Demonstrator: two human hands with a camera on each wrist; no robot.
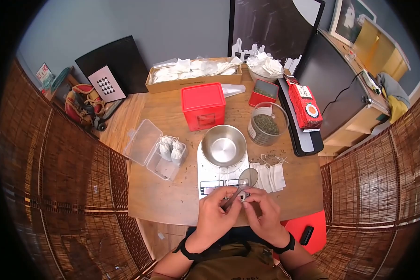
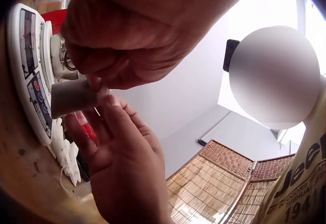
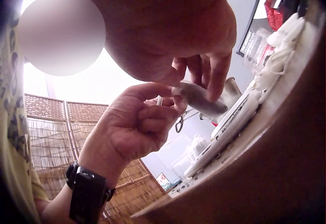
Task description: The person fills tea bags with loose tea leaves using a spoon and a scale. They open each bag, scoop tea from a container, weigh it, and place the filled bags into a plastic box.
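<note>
My left hand (image 1: pixel 218 212) grips the dark handle of a round-bowled spoon (image 1: pixel 248 177), its bowl pointing away from me. At the fingertips of both hands is a small pale cloth pouch (image 2: pixel 75 97). My right hand (image 1: pixel 262 212) pinches the pouch's edge, and the left fingers touch it from the other side. In the right wrist view the pouch (image 3: pixel 201 99) hangs under the right fingers. Just beyond the hands, a steel pan (image 1: pixel 224 145) sits on a white kitchen scale (image 1: pixel 205 170). Several flat white pouches (image 1: pixel 271 177) with strings lie right of the scale.
A lidded plastic box (image 1: pixel 165 165) with several filled pouches stands left. Behind the pan are a red tin (image 1: pixel 203 106), a glass jar of dried leaves (image 1: pixel 267 128) and a small red tin (image 1: pixel 263 93). A cardboard box (image 1: pixel 191 84) of white bags lines the back.
</note>
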